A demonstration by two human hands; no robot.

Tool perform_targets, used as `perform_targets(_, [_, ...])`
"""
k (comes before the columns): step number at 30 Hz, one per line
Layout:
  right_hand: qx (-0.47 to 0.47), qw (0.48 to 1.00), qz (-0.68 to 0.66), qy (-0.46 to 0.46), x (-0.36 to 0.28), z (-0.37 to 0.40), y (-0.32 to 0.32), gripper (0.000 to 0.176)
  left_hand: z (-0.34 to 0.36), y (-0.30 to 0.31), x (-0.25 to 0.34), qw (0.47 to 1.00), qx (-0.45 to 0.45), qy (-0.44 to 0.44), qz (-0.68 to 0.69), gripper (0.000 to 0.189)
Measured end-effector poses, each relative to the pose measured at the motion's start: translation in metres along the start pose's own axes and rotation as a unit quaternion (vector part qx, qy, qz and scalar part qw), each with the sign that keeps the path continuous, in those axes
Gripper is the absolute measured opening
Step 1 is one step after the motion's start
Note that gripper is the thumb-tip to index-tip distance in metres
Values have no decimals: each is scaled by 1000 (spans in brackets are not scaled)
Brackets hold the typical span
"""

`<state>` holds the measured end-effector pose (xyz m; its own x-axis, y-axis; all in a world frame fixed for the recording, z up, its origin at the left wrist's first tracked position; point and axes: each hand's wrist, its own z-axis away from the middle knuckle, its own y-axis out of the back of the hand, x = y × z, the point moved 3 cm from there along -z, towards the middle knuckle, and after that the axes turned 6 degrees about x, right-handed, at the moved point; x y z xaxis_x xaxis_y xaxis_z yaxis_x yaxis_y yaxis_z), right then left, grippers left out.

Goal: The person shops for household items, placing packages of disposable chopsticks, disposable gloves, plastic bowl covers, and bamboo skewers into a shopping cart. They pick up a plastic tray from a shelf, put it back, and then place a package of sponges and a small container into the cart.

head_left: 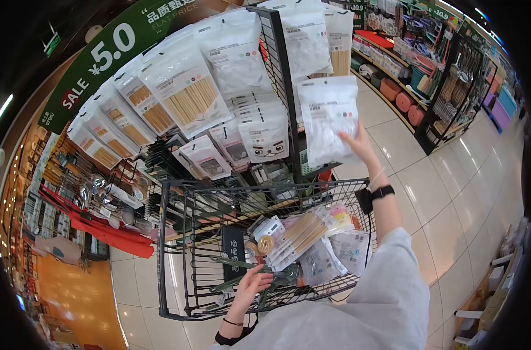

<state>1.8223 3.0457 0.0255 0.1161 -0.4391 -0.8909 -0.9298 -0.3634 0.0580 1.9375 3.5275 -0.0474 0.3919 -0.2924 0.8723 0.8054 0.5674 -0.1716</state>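
My right hand point(359, 144) is closed on the right side of a white plastic pack of bowl covers point(328, 125), held upright beside the black rack edge. Similar packs point(305, 44) hang just above it. Over the shopping cart point(186, 256), my left hand point(255, 284) has its fingers apart, near green-handled utensils point(233, 263). Whether it touches them is hard to tell. In the cart lie packs of wooden sticks point(300, 233), a round tan item point(266, 244) and clear bags with grey contents point(322, 265).
The rack point(290, 87) carries hanging packs of skewers point(183, 93) along the cart's far side. Kitchen utensils and a red cloth point(110, 233) hang at the left. Shelves with pink and green pots point(389, 88) stand across the aisle. Boxes point(499, 280) sit at the lower right.
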Motion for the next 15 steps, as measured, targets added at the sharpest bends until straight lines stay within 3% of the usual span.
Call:
perform_targets(5, [-8,997,62,-38,14,-32,-1,67,2,-3,-14,999,6,39,-16,36])
perform_targets(10, [-22,990,-65,-119,23,-24,-10,68,-1,-12,-16,999,30,26,-10,34])
perform_targets(15, [-22,979,-104,-176,24,-13,-7,68,-3,-16,-17,999,25,20,-8,33])
